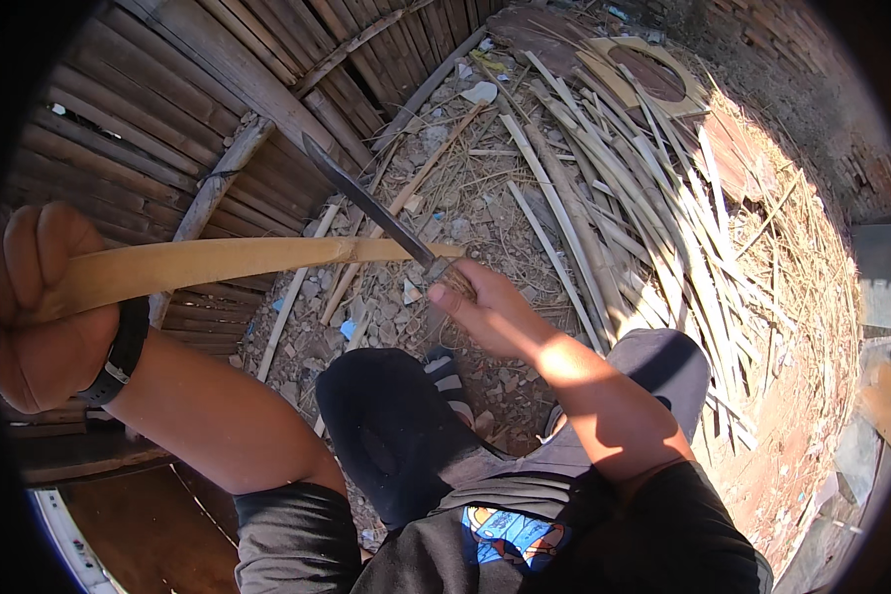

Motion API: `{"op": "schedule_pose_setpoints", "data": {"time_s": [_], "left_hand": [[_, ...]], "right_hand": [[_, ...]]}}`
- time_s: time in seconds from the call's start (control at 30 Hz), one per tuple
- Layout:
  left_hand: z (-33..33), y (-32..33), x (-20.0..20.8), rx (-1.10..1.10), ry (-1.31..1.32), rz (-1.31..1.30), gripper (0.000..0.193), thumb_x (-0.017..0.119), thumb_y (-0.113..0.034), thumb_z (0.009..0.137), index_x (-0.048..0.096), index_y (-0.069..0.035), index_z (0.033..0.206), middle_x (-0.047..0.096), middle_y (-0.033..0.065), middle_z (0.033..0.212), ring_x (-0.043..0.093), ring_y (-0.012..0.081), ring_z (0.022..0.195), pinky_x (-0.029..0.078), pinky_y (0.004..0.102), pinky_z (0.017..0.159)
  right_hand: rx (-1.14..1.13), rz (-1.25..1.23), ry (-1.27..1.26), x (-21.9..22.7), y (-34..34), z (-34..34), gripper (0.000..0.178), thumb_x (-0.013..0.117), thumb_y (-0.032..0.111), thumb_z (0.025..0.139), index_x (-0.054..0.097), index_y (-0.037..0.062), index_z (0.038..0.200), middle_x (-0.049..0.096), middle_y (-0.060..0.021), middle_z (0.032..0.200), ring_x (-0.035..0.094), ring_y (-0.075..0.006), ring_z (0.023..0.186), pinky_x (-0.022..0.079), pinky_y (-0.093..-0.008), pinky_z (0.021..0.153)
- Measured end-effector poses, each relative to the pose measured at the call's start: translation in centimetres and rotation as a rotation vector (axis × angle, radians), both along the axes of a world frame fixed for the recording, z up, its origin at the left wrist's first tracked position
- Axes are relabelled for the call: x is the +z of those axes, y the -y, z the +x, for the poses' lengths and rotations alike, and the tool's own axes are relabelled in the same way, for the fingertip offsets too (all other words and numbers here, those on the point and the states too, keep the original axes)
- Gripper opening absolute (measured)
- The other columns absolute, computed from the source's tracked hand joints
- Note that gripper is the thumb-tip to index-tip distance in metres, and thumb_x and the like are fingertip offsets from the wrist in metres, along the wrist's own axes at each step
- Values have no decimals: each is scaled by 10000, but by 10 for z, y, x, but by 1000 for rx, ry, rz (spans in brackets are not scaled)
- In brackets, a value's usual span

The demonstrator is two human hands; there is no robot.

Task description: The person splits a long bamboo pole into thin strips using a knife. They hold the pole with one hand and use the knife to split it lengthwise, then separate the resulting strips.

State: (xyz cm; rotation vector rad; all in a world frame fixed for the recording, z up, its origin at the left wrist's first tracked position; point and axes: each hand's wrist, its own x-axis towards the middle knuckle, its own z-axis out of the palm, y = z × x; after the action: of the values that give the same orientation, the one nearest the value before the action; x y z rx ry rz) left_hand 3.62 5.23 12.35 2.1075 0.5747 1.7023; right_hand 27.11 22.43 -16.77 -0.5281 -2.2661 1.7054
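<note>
My left hand (45, 307) is closed around one end of a long, pale bamboo strip (228, 265), raised at the far left. From there the strip runs to the right across my front, with a node showing near its middle. My right hand (473, 302) grips the handle of a long knife (366, 203). Its dark, narrow blade points up and to the left, crossing the strip near the strip's right end. Whether the edge touches the strip, I cannot tell. A black watch (119, 354) is on my left wrist. Below my hands are my bent knees.
A wall of bamboo slats (129, 129) with wooden posts rises at the left. Many split bamboo strips (604, 188) lie piled at the right on rubble-strewn ground (396, 307). A board with a round hole (648, 74) lies at the back, near a brick wall (802, 59).
</note>
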Motion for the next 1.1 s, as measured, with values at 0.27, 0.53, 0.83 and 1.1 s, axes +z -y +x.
{"op": "schedule_pose_setpoints", "data": {"time_s": [0.27,0.53,0.83,1.1], "left_hand": [[0,45,-18,469,617,-57,249,624,-196,831,393,-133,762,315,-17,682,280,117,638,244,291,632],[10,44,-38,332,532,-3,425,702,-401,826,370,-139,862,335,-16,710,289,106,636,247,283,623],[24,61,-45,166,409,49,423,812,-344,714,427,-181,778,386,-84,533,318,34,447,234,206,453],[6,96,-65,226,480,140,377,802,-340,561,448,-223,614,389,-119,448,336,-1,395,206,170,445]], "right_hand": [[-2,78,335,-4,-2,-4,535,579,477,967,593,-15,1177,655,-182,799,663,-298,802,493,-416,732],[1,41,174,-13,18,-3,510,568,476,969,599,-11,1115,640,-186,787,654,-321,767,483,-430,699],[56,115,45,-17,13,-7,496,550,472,974,585,16,1166,672,-190,870,668,-367,839,491,-445,736],[-175,64,325,-85,-2,3,468,569,466,966,574,4,1039,614,-198,738,643,-380,727,482,-447,683]]}}
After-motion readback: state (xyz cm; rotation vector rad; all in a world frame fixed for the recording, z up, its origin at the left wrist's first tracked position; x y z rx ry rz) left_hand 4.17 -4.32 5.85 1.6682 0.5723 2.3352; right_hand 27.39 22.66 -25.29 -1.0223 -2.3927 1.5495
